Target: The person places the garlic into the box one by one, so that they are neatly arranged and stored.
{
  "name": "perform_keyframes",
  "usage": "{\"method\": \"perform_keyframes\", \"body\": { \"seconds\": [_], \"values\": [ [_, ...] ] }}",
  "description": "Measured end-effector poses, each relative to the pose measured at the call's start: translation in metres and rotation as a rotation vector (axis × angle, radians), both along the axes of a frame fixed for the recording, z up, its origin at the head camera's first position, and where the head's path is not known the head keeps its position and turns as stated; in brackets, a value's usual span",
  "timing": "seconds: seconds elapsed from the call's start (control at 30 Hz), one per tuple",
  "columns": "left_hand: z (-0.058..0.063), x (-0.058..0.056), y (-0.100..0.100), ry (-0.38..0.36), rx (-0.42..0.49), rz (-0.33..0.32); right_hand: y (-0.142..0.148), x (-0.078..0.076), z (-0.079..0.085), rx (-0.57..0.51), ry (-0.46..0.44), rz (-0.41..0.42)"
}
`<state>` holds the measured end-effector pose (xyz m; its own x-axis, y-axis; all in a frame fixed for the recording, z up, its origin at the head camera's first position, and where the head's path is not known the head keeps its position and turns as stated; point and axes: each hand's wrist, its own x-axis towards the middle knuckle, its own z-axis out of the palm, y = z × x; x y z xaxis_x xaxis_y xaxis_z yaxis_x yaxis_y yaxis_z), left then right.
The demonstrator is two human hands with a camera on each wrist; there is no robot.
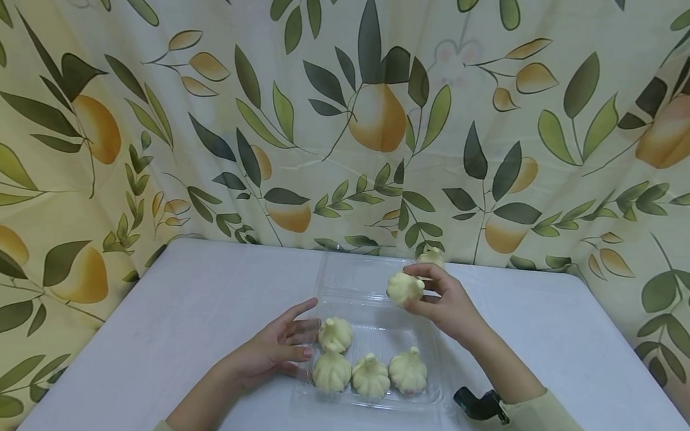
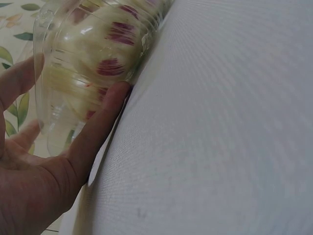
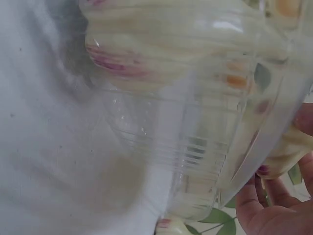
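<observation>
My right hand (image 1: 449,302) pinches a pale garlic bulb (image 1: 403,289) between thumb and fingers, above the far right part of a clear plastic clamshell box (image 1: 436,364). In the right wrist view, the held garlic bulb (image 3: 286,149) shows beyond the box wall. My left hand (image 1: 264,354) touches the box's left side with fingers extended. Its thumb (image 2: 105,110) lies along the clear wall in the left wrist view. Inside the box sit several garlic bulbs (image 1: 370,374), along the near side and up the left side. Purple streaks mark their skins.
The box's clear lid (image 1: 347,275) lies opened toward the back. Another garlic bulb (image 1: 432,255) stands on the white table (image 1: 222,289) beyond my right hand, partly hidden by it. A curtain (image 1: 332,178) with a fruit and leaf print hangs behind the table.
</observation>
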<state>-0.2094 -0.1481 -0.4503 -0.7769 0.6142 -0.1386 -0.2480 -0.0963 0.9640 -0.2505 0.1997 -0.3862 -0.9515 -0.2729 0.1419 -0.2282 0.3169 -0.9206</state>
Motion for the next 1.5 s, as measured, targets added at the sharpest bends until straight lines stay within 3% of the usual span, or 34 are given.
{"method": "perform_keyframes", "body": {
  "seconds": [0.33, 0.7, 1.5],
  "values": [
    [0.0, 0.001, 0.0, 0.0, 0.002, 0.003, -0.007, 0.004, -0.004, 0.002, -0.055, 0.07],
    [-0.001, 0.001, 0.001, -0.008, 0.004, 0.01, -0.012, 0.007, -0.009, 0.039, -0.007, 0.182],
    [-0.001, 0.001, 0.001, -0.013, -0.002, 0.022, -0.021, 0.007, -0.011, 0.099, 0.009, 0.376]
  ]
}}
